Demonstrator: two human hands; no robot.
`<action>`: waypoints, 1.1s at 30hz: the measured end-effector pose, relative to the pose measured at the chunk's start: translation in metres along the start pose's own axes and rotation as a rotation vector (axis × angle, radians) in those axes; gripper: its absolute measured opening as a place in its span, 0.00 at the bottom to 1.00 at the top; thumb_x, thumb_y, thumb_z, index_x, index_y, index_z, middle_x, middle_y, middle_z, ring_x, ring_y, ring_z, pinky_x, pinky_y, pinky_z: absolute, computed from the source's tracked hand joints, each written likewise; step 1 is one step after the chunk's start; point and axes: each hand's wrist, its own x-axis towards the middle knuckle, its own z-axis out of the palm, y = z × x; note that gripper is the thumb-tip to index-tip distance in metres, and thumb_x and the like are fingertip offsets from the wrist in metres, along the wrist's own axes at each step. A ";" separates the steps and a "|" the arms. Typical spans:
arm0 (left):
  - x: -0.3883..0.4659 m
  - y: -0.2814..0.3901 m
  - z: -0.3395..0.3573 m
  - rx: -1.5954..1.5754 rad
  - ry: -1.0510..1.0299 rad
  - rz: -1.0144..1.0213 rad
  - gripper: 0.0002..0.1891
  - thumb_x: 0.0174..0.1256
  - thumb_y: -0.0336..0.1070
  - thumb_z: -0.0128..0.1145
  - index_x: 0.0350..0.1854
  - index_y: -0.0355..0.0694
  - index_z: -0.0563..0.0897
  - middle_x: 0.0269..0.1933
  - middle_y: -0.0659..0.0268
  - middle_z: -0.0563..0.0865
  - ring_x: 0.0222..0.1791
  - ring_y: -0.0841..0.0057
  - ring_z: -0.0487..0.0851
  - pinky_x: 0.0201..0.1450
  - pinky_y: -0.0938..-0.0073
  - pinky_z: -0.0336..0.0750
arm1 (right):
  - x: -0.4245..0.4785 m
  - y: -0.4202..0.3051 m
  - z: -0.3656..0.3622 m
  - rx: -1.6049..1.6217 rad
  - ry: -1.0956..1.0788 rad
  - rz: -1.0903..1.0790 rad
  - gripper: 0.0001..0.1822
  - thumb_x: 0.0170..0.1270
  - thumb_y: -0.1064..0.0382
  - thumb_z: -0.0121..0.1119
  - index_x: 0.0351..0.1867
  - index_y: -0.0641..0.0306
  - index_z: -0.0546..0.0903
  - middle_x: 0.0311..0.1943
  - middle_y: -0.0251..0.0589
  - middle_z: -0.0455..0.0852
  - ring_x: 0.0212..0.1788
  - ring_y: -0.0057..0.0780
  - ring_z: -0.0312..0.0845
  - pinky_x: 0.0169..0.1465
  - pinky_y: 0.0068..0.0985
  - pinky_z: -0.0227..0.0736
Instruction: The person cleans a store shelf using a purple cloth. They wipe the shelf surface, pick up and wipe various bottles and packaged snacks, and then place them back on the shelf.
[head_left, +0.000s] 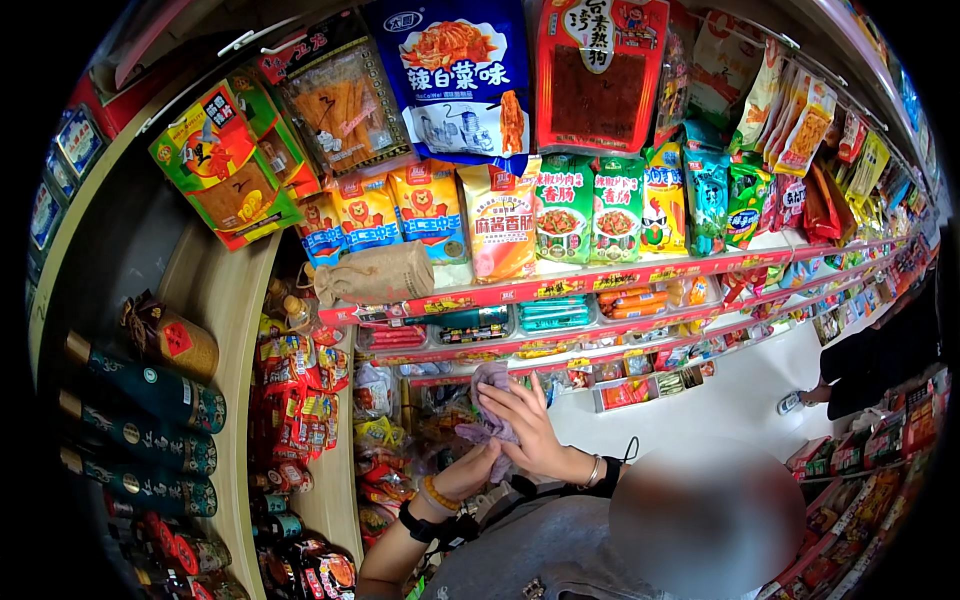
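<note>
A crumpled purple-grey cloth (491, 405) is bunched between my two hands, in front of the lower shelves. My left hand (469, 471), with a yellow beaded bracelet and a black band at the wrist, grips the cloth's lower part. Across the upper part lie the fingers of my right hand (529, 427), its index finger raised and its thumb near my left hand. A silver bracelet and a black band circle that wrist. The cloth hides parts of both hands. Above them, a drawstring burlap bag (375, 274) lies at the end of a shelf with red price strips.
Hanging snack packets, including a blue one (457, 82), overhang upright sausage packets (499, 221). Trays of sausages (555, 313) fill the tier below. Dark green bottles (142, 435) occupy the wooden shelf (244, 360) at left. A person's leg and shoe (789, 403) show in the aisle at right.
</note>
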 end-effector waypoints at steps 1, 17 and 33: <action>0.000 0.000 0.000 0.012 -0.010 -0.002 0.33 0.73 0.58 0.33 0.66 0.31 0.59 0.62 0.64 0.68 0.62 0.80 0.64 0.65 0.75 0.59 | 0.000 0.000 0.000 0.001 0.000 0.002 0.33 0.46 0.70 0.56 0.60 0.60 0.70 0.64 0.40 0.69 0.66 0.47 0.57 0.69 0.58 0.31; 0.001 -0.009 -0.016 0.180 -0.076 -0.183 0.33 0.73 0.59 0.35 0.63 0.30 0.63 0.58 0.65 0.69 0.57 0.79 0.65 0.60 0.78 0.60 | -0.012 0.012 0.004 -0.052 -0.002 0.039 0.33 0.51 0.63 0.59 0.64 0.56 0.69 0.65 0.34 0.66 0.64 0.43 0.57 0.69 0.57 0.31; -0.008 0.003 -0.023 0.244 -0.141 -0.225 0.27 0.74 0.55 0.37 0.58 0.32 0.68 0.48 0.69 0.71 0.47 0.84 0.66 0.52 0.82 0.61 | -0.004 0.006 0.005 -0.043 0.012 0.070 0.35 0.44 0.69 0.59 0.61 0.59 0.70 0.64 0.38 0.68 0.65 0.45 0.58 0.69 0.57 0.32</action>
